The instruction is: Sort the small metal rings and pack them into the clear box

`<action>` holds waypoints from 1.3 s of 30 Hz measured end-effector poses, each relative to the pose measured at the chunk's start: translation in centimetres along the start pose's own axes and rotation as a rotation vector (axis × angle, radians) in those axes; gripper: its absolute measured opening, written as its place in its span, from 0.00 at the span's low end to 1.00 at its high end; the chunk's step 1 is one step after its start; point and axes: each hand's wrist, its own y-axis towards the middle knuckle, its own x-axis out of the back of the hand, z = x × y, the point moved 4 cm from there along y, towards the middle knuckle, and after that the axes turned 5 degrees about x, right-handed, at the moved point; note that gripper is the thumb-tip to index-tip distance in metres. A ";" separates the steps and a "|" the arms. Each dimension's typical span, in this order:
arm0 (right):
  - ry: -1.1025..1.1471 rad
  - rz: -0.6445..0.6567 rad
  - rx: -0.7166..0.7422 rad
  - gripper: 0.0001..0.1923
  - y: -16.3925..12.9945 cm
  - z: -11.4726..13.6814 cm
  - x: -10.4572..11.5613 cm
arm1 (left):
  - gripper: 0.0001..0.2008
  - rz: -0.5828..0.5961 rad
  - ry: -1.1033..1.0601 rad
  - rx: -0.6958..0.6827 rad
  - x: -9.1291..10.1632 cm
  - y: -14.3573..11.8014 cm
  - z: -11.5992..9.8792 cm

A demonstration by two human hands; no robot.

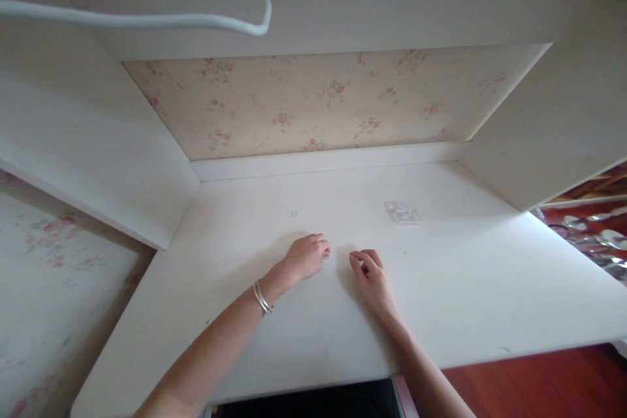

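Forearms [210, 353], then clear packet [401, 212].

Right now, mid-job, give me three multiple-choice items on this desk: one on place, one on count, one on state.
1. Where is the clear plastic piece?
A. Beyond the right hand
B. Under the left hand
C. On the floor

2. How many bangles are on the left wrist?
A. None
B. About two
C. Five

3. How are the hands?
A. Raised off the desk
B. Flat, fingers spread
C. Resting, fingers curled

Answers: 1 A, it lies farther back, right of both hands. 2 B, silver bands show on that wrist. 3 C, both lie on the desk with fingers bent in.
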 end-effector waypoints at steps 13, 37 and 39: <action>0.041 0.026 -0.016 0.19 0.2 0.1 0.1 | 0.11 -0.427 -0.381 0.236 4.7 -3.4 5.5; -0.631 0.677 0.246 0.17 12.5 7.4 -14.0 | 0.18 -0.464 -0.728 0.477 0.1 -9.4 11.8; -0.644 0.686 0.260 0.17 12.4 7.2 -13.8 | 0.18 -0.448 -0.735 0.471 0.1 -9.3 11.8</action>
